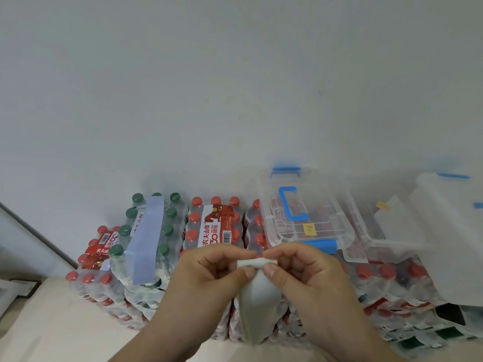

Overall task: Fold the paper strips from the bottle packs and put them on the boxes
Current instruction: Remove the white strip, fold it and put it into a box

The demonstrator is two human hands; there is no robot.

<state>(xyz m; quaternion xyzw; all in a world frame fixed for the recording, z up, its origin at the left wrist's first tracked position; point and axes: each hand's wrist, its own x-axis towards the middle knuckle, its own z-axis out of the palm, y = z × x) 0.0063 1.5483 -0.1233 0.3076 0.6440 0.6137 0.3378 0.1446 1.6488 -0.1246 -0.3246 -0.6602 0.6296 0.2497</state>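
Observation:
A white paper strip point(257, 296) hangs between my two hands at the bottom middle of the head view. Its top end is rolled into a small fold pinched by both thumbs and forefingers. My left hand point(209, 273) grips the fold's left side and my right hand point(303, 270) its right side. Behind them stand shrink-wrapped bottle packs: a green-capped pack point(146, 239) with a pale blue strip on top, and a red-capped pack point(217, 226) with a printed red and white strip. A clear plastic box point(305, 212) with blue handle and latches rests on the packs to the right.
A second clear box point(376, 223) and a white lidded box point(449, 231) sit further right on the packs. More red-capped packs point(94, 270) lie low at the left. A white wall rises behind everything. Pale floor shows at the bottom left.

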